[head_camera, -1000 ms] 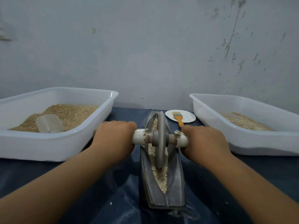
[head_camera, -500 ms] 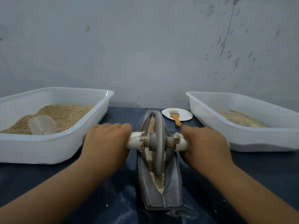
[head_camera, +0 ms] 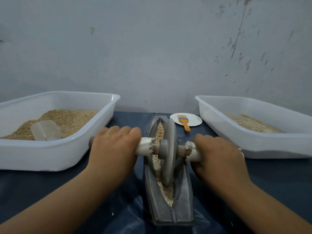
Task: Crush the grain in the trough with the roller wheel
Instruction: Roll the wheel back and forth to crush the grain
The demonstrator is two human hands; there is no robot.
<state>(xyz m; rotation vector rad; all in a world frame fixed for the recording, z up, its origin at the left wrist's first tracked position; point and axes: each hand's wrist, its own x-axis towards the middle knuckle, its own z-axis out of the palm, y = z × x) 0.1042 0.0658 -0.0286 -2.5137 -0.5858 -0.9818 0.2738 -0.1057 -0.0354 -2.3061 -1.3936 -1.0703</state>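
Both hands, left hand and right hand, are gripping the axle handles of the roller wheel, which is standing in the trough on grain; it seems heavy and stiff.

no text, label, brand, number or sign can be read anywhere in this view.
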